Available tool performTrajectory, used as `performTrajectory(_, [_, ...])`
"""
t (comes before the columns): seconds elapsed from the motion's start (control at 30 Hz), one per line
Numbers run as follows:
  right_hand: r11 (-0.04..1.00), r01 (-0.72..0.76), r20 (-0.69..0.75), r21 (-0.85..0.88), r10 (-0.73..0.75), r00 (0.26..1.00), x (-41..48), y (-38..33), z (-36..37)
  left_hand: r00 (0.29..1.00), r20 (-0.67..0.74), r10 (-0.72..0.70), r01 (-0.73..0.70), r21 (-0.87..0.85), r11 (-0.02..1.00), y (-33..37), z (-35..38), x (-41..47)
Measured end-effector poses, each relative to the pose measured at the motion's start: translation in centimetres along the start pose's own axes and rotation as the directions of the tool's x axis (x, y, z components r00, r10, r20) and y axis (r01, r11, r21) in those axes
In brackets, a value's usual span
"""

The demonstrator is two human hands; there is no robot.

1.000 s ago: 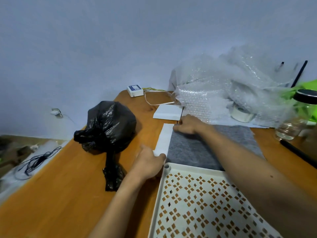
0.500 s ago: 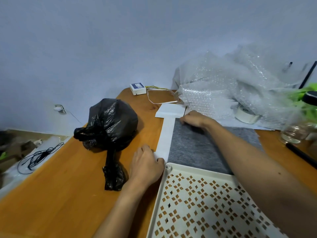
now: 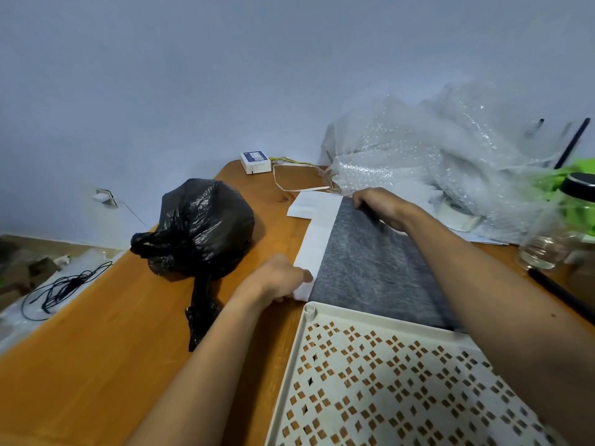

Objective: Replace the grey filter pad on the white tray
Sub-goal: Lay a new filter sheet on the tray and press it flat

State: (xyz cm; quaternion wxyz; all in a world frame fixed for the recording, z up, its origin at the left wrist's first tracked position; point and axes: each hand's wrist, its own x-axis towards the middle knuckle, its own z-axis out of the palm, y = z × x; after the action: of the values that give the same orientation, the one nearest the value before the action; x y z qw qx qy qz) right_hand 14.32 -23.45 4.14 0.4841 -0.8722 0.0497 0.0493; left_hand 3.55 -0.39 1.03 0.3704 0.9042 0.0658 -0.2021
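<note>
A grey filter pad [image 3: 370,265] lies flat on the wooden table, just beyond the white perforated tray [image 3: 380,381]. A white sheet [image 3: 317,243] shows along the pad's left side. My right hand [image 3: 381,207] pinches the pad's far left corner, fingers curled over its edge. My left hand [image 3: 278,281] presses on the near end of the white sheet, beside the tray's far left corner. My right forearm crosses over the pad and the tray's right part.
A tied black plastic bag [image 3: 199,226] sits left of the pad. Bubble wrap [image 3: 434,162] is heaped at the back right, with a tape roll [image 3: 457,215], a glass jar [image 3: 544,249] and a black pen [image 3: 560,294]. A small white box [image 3: 256,161] with wires lies at the far edge.
My right hand has slid farther away along the pad's left edge to its far corner and now grips it. My left hand has stayed on the white sheet.
</note>
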Motion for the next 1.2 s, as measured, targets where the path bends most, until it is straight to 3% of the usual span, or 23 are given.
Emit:
performTrajectory(0.1, [1.0, -0.002, -0.014, 0.018, 0.002, 1.0, -0.1, 0.2, -0.6, 0.999, -0.037, 0.018, -0.021, -0.085, 0.996, -0.1, 0.1, 0.4])
performTrajectory(0.17, [1.0, 0.004, -0.01, 0.026, -0.004, 1.0, 0.0, 0.5, -0.8, 0.999, -0.045, 0.006, -0.016, -0.235, 0.972, 0.1, 0.1, 0.3])
performTrajectory(0.3, [1.0, 0.018, -0.025, 0.01, -0.018, 1.0, 0.0, 0.8, -0.6, 0.996, 0.086, -0.027, 0.076, -0.639, 0.766, 0.8, -0.1, -0.4])
performTrajectory(0.43, [1.0, 0.031, -0.036, 0.008, -0.03, 0.999, -0.2, 0.9, -0.7, 0.992, 0.129, 0.01, 0.091, -0.753, 0.652, 1.0, 0.6, -0.6])
performTrajectory(0.57, [0.993, 0.095, -0.066, 0.075, -0.09, 0.994, -0.3, 0.7, -1.1, 0.977, 0.199, 0.082, 0.144, -0.887, 0.438, 1.1, 1.4, -0.6])
performTrajectory(0.63, [0.98, 0.143, -0.084, 0.138, -0.133, 0.988, -0.4, 0.5, -1.5, 0.965, 0.241, 0.099, 0.185, -0.903, 0.387, 1.4, 1.9, -0.5])
performTrajectory(0.7, [0.965, 0.169, -0.103, 0.199, -0.15, 0.983, -0.7, 0.3, -2.1, 0.961, 0.258, 0.101, 0.195, -0.887, 0.419, 1.8, 2.5, 0.0])
performTrajectory(0.9, [0.953, 0.207, -0.13, 0.223, -0.181, 0.975, -1.3, 0.0, -3.4, 0.961, 0.249, 0.121, 0.112, -0.75, 0.652, 3.9, 4.5, 1.6])
performTrajectory(0.97, [0.954, 0.205, -0.136, 0.218, -0.179, 0.974, -1.6, 0.0, -3.7, 0.977, 0.158, 0.141, -0.007, -0.641, 0.768, 4.3, 5.3, 2.1])
performTrajectory(1.03, [0.953, 0.204, -0.142, 0.222, -0.176, 0.974, -1.8, -0.1, -3.9, 0.982, -0.05, 0.18, -0.181, -0.49, 0.853, 4.5, 5.8, 1.9])
performTrajectory(1.1, [0.953, 0.203, -0.156, 0.224, -0.171, 0.973, -1.9, 0.0, -4.0, 0.918, -0.273, 0.288, -0.362, -0.275, 0.891, 4.3, 6.2, 2.1])
performTrajectory(1.17, [0.955, 0.202, -0.172, 0.216, -0.166, 0.971, -1.9, 0.0, -3.9, 0.884, -0.319, 0.341, -0.424, -0.242, 0.873, 4.4, 6.1, 1.4])
performTrajectory(1.2, [0.956, 0.201, -0.182, 0.212, -0.164, 0.97, -1.8, 0.1, -3.8, 0.897, -0.28, 0.342, -0.423, -0.32, 0.848, 4.6, 6.0, 1.0])
